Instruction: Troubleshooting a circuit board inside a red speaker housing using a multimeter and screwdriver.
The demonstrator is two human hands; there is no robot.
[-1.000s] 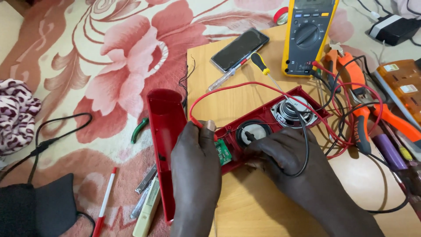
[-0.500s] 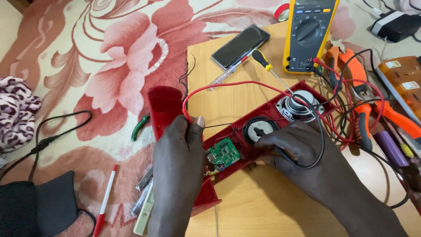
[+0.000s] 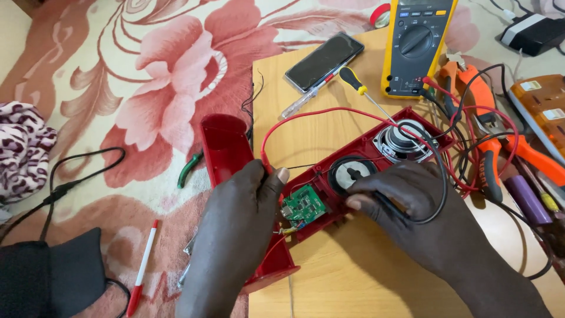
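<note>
An opened red speaker case (image 3: 376, 154) lies on a wooden board (image 3: 347, 277). Inside it sit two round speakers, one (image 3: 406, 141) to the right and one (image 3: 352, 174) in the middle, and a small green circuit board (image 3: 303, 207). My left hand (image 3: 235, 229) grips the case's left end, next to the detached red cover (image 3: 226, 153), thumb near a red wire (image 3: 306, 115). My right hand (image 3: 412, 206) rests on the case's front edge, fingers pinching a black wire (image 3: 438, 176) beside the middle speaker.
A yellow multimeter (image 3: 416, 44), a phone (image 3: 323, 62), a yellow-handled screwdriver (image 3: 359, 91), orange pliers (image 3: 491, 135) and tangled leads lie on the board's far and right side. On the floral carpet lie a red pen (image 3: 143, 268), green-handled cutters (image 3: 189, 168) and a black cable (image 3: 76, 176).
The case has been swung and shifted right on the board; the green circuit board now shows. My left hand has moved to the case's left end and my right hand has slid right.
</note>
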